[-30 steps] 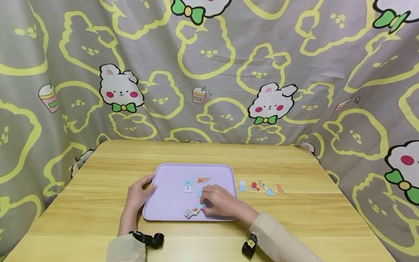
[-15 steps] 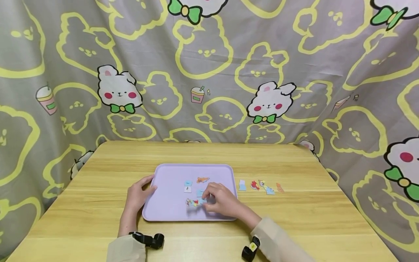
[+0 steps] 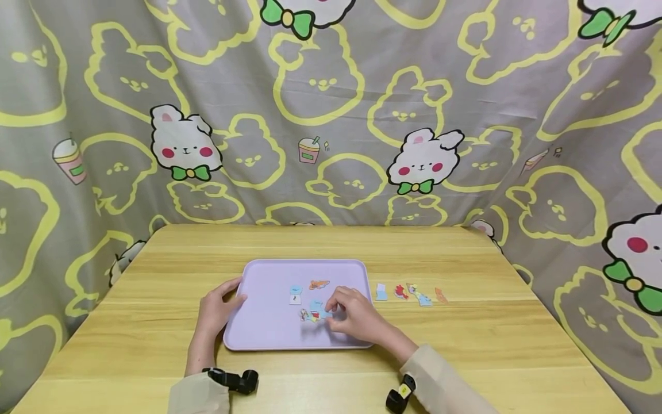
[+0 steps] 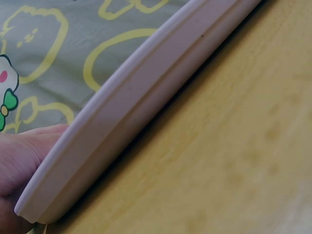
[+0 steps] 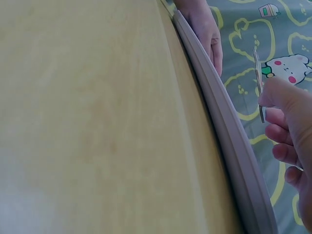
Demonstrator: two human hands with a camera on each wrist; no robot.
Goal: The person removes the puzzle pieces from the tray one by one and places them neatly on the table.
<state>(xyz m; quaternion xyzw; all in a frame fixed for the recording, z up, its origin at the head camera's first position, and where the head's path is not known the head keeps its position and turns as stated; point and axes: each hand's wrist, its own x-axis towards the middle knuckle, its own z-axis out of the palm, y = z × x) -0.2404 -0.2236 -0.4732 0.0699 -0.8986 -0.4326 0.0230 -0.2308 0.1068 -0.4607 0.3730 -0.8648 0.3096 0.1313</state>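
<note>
My right hand (image 3: 357, 315) pinches a small flat jigsaw puzzle piece (image 3: 314, 315) with a colourful print, between thumb and fingers, over the right half of the lilac tray (image 3: 264, 325). Seen edge-on in the right wrist view, the puzzle piece (image 5: 258, 80) looks like a thin upright strip. At the tray's left rim, my left hand (image 3: 213, 307) holds the edge, thumb over the rim. Behind the held piece lies a light blue piece (image 3: 316, 303), partly covered. Farther back on the tray are an orange piece (image 3: 319, 284) and a blue-and-white piece (image 3: 295, 295).
To the right of the tray, on the wooden table (image 3: 289, 382), lie a blue-and-white piece (image 3: 381, 292), a red piece (image 3: 400, 291), a yellow-and-blue piece (image 3: 420, 294) and an orange piece (image 3: 441, 295). A patterned curtain (image 3: 248, 75) hangs behind the table.
My right hand has lifted the puzzle piece off the tray's front part and brought it back and slightly right, turning it nearly level. My left hand stays at the rim.
</note>
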